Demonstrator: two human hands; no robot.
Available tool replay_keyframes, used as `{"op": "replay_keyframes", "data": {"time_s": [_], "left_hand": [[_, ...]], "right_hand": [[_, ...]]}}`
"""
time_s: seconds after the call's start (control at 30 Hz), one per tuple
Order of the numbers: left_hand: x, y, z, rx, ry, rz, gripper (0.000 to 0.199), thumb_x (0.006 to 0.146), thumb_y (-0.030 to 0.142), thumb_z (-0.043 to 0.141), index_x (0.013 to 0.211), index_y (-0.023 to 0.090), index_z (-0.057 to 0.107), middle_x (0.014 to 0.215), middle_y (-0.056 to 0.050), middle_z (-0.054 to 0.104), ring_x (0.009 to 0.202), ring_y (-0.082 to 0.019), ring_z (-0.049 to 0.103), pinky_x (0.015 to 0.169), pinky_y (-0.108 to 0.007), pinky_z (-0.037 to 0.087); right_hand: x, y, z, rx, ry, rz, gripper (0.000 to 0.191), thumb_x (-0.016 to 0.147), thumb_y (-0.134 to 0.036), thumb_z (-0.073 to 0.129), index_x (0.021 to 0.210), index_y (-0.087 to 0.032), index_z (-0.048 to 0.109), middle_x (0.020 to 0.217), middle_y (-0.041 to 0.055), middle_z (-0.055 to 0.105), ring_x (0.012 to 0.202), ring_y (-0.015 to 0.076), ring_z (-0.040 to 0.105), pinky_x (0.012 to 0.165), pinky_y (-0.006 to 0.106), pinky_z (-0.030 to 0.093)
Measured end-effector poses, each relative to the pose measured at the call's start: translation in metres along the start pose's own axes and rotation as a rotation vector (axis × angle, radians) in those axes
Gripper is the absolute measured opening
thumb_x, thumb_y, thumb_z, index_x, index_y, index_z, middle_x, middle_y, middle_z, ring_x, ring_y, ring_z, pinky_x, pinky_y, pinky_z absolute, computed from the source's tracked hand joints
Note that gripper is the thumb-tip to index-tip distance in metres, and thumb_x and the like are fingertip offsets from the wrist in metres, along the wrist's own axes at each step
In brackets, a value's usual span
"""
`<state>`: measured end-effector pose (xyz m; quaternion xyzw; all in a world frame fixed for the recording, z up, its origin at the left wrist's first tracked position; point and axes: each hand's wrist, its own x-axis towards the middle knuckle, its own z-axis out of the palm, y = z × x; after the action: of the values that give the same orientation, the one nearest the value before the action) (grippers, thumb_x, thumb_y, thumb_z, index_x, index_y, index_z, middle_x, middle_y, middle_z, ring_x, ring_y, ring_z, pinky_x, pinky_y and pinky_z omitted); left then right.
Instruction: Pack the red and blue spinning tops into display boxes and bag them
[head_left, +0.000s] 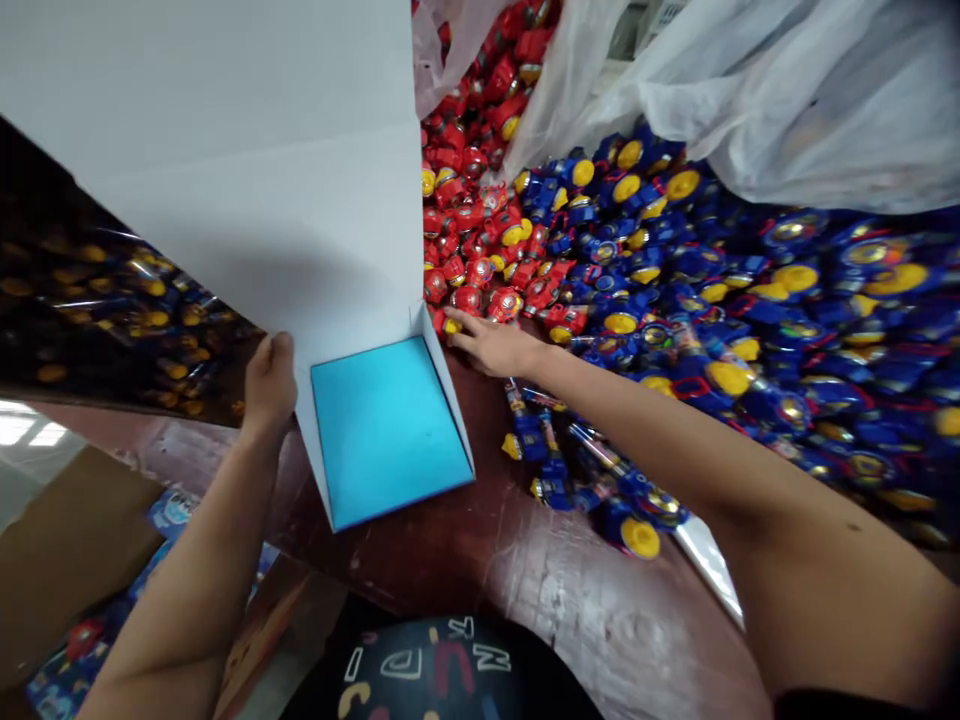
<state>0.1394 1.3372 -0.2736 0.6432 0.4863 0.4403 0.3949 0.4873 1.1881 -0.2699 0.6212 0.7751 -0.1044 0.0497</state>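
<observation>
An open white box with a light blue inner bottom (390,430) rests on the dark red table, its tall white lid (300,200) raised behind it. My left hand (271,385) is closed on the box's left edge. Just right of the box, my right hand (487,343) reaches to the near edge of a pile of red toys (480,215), its fingers apart and touching a red and yellow toy. Blue toys with yellow discs (637,240) are heaped beside the red ones.
White plastic sheeting (825,110) hangs over the back of the piles. Several loose blue toys (551,450) lie on the table (450,540) right of the box. At the left are a dark bin of toys (135,310) and a cardboard box (82,550).
</observation>
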Motion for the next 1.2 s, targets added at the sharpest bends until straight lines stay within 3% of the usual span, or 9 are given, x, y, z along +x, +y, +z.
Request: {"op": "replay_keyframes", "data": {"time_s": [0.17, 0.27, 0.4, 0.57, 0.73, 0.83, 0.93, 1.03, 1.2], "left_hand": [[-0.018, 0.03, 0.012, 0.122, 0.164, 0.307, 0.045, 0.104, 0.056, 0.059, 0.125, 0.017, 0.062, 0.126, -0.011, 0.066, 0.122, -0.029, 0.062, 0.113, -0.049, 0.049], [-0.073, 0.065, 0.007, 0.107, 0.298, 0.559, 0.048, 0.105, 0.051, 0.059, 0.147, 0.025, 0.056, 0.151, -0.012, 0.054, 0.144, -0.033, 0.051, 0.124, -0.056, 0.042], [-0.148, 0.101, 0.028, -0.301, -0.296, 0.209, 0.048, 0.11, 0.053, 0.048, 0.156, 0.042, 0.044, 0.164, -0.007, 0.05, 0.149, -0.03, 0.053, 0.118, -0.053, 0.054], [-0.165, 0.087, 0.048, -0.159, -0.479, 0.013, 0.048, 0.112, 0.053, 0.044, 0.155, 0.035, 0.051, 0.135, -0.011, 0.068, 0.106, -0.022, 0.072, 0.083, -0.038, 0.063], [-0.142, 0.059, 0.048, 0.112, -0.475, 0.048, 0.053, 0.102, 0.046, 0.064, 0.149, 0.022, 0.057, 0.115, -0.008, 0.076, 0.098, -0.022, 0.071, 0.092, -0.04, 0.057], [-0.137, 0.059, 0.055, 0.029, -0.567, -0.056, 0.054, 0.098, 0.048, 0.069, 0.143, 0.021, 0.061, 0.116, -0.008, 0.079, 0.097, -0.023, 0.073, 0.091, -0.04, 0.057], [-0.133, 0.063, 0.042, -0.084, -0.662, -0.066, 0.055, 0.103, 0.053, 0.061, 0.149, 0.023, 0.057, 0.117, -0.008, 0.078, 0.089, -0.02, 0.073, 0.082, -0.036, 0.058], [-0.127, 0.069, 0.005, -0.075, -0.801, -0.095, 0.061, 0.107, 0.051, 0.057, 0.161, 0.026, 0.042, 0.092, -0.001, 0.074, 0.066, -0.015, 0.065, 0.066, -0.03, 0.053], [-0.118, 0.083, -0.037, -0.071, -1.013, -0.114, 0.033, 0.107, 0.045, 0.058, 0.131, 0.022, 0.058, 0.101, -0.006, 0.076, 0.081, -0.015, 0.067, 0.068, -0.027, 0.051]], "right_hand": [[-0.025, 0.004, -0.015, 0.123, 0.117, 0.075, 0.06, 0.095, -0.001, 0.047, 0.152, -0.017, 0.058, 0.175, 0.0174, 0.032, 0.161, 0.0356, 0.036, 0.131, 0.061, 0.035], [-0.05, -0.017, -0.047, 0.261, 0.453, 0.128, 0.055, 0.099, -0.011, 0.05, 0.153, -0.019, 0.055, 0.166, 0.0173, 0.042, 0.156, 0.0327, 0.043, 0.127, 0.059, 0.043], [-0.078, -0.096, -0.079, 0.589, 0.799, 0.012, 0.028, 0.105, -0.034, 0.059, 0.13, -0.022, 0.061, 0.133, 0.0108, 0.065, 0.132, 0.0244, 0.062, 0.116, 0.049, 0.055], [-0.082, -0.13, -0.067, 0.55, 0.605, -0.146, 0.03, 0.113, -0.026, 0.038, 0.133, -0.023, 0.06, 0.127, 0.0048, 0.074, 0.128, 0.0171, 0.067, 0.132, 0.05, 0.038], [-0.052, -0.037, -0.049, 0.21, 0.185, 0.718, 0.066, 0.106, -0.044, 0.059, 0.164, -0.019, 0.041, 0.16, 0.0277, 0.045, 0.14, 0.0443, 0.059, 0.112, 0.063, 0.051], [-0.032, -0.004, -0.04, 0.162, -0.119, 0.87, 0.076, 0.095, -0.049, 0.076, 0.159, -0.018, 0.049, 0.159, 0.0316, 0.043, 0.131, 0.0499, 0.065, 0.104, 0.065, 0.055], [-0.035, 0.001, -0.043, 0.14, -0.1, 0.753, 0.063, 0.092, -0.036, 0.077, 0.148, -0.014, 0.058, 0.154, 0.028, 0.05, 0.129, 0.0437, 0.067, 0.108, 0.057, 0.055], [-0.064, -0.009, -0.062, 0.24, 0.164, 0.381, 0.047, 0.093, -0.034, 0.07, 0.136, -0.015, 0.064, 0.153, 0.0218, 0.055, 0.14, 0.0375, 0.06, 0.119, 0.055, 0.048], [-0.101, -0.075, -0.089, 0.794, 0.45, -0.198, 0.043, 0.09, -0.042, 0.082, 0.124, -0.028, 0.06, 0.139, 0.0106, 0.066, 0.127, 0.0258, 0.069, 0.105, 0.043, 0.058]]}}
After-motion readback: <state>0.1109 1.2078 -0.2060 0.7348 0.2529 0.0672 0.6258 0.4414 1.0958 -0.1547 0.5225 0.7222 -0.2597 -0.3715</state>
